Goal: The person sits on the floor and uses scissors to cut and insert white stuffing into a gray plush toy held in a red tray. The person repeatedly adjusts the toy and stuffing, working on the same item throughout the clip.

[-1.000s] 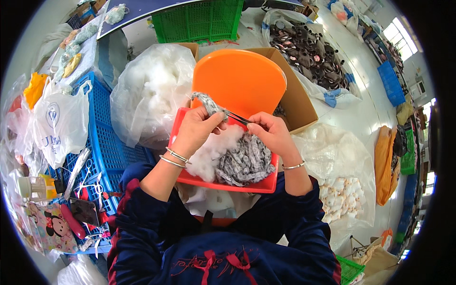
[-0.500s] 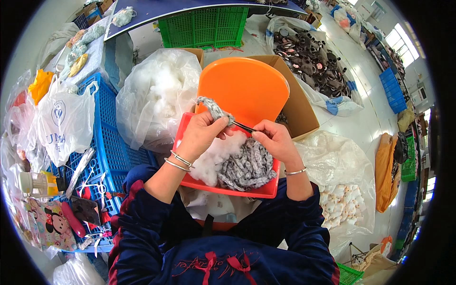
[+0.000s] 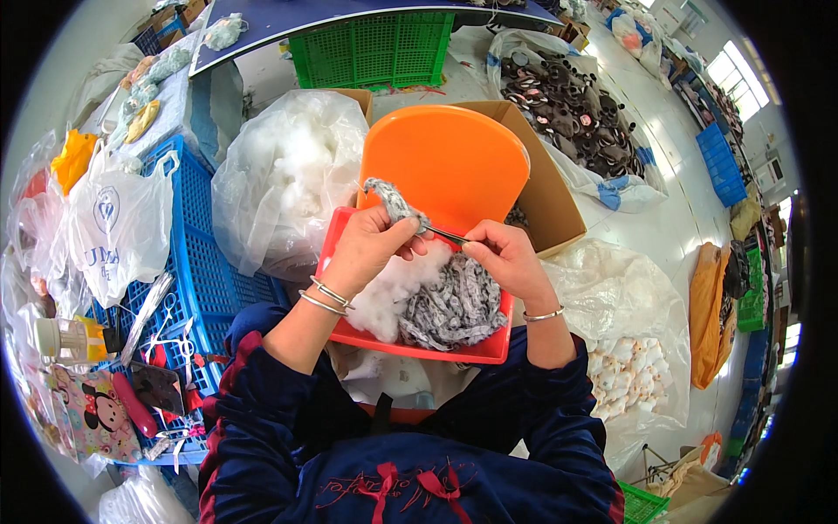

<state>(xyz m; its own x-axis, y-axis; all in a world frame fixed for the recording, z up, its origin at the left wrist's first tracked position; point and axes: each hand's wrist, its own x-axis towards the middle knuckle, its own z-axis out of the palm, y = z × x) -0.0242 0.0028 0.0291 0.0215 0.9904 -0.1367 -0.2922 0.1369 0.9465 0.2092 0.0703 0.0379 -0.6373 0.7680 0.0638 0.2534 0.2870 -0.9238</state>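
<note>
My left hand point(image 3: 374, 242) is closed on a small grey mottled plush piece point(image 3: 394, 201), pinching its lower end between thumb and fingers. A slim dark pair of tweezers point(image 3: 449, 237) reaches from my right hand point(image 3: 508, 260) to that end; its tip is hidden there. The right thumb and fingers are closed round the tool. Below both hands a red tray point(image 3: 436, 353) rests over my lap. White stuffing point(image 3: 375, 307) fills its left part, and a heap of similar grey plush pieces point(image 3: 454, 307) lies on the right.
An orange chair back point(image 3: 445, 162) rises just beyond the tray, before a cardboard box point(image 3: 559, 210). A clear bag of stuffing point(image 3: 292, 175) stands left of it. Blue crates point(image 3: 196, 271) with scissors point(image 3: 186, 348) flank my left. Bags of small plush parts point(image 3: 628, 375) lie right.
Both hands hold nearly the same pose. The tweezers and plush piece have shifted only very slightly.
</note>
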